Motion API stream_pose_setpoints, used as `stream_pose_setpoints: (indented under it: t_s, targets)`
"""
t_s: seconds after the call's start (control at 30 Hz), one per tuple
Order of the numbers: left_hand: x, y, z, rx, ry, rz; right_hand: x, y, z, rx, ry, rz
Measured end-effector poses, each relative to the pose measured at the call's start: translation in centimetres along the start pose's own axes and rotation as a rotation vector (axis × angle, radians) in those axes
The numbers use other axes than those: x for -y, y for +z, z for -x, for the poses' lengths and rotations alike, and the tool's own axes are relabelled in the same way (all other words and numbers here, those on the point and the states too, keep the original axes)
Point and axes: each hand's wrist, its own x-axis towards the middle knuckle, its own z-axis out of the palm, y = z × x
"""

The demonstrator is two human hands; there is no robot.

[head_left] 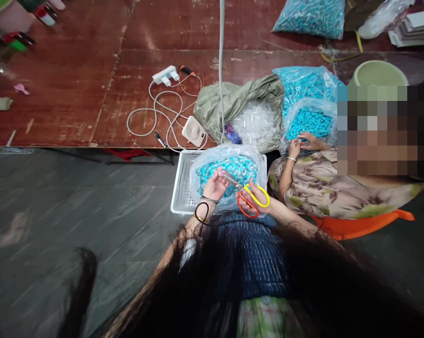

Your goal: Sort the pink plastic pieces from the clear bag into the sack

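Observation:
My right hand (251,196) grips a pair of scissors (234,181) with one yellow and one red handle loop. Their blades point left, toward the fingertips of my left hand (215,186). Those fingertips are pinched together beside the blade tips, with a spot of pink there. What they hold, if anything, is too small to name. Below both hands lies a clear plastic bag (197,165) full of small blue-and-clear pieces (238,164). The bag sits in a white plastic basket (175,203) on my lap side of the table.
A worn red-brown table (102,94) carries a small fan (193,131), a power strip (165,75) and looped cables. A grey-green sack (212,103) holds clear pieces. At right, a co-worker's hands (299,144) are at another bag of blue pieces (308,123). A cable (221,56) hangs down.

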Motion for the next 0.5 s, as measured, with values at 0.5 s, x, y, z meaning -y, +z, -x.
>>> stream_pose_setpoints:
  t_s: [0.5]
  targets:
    - [0.3, -1.5, -1.8, -0.242, 0.094, -0.133, -2.0, 2.7, -4.3, -0.169, 0.042, 0.010]
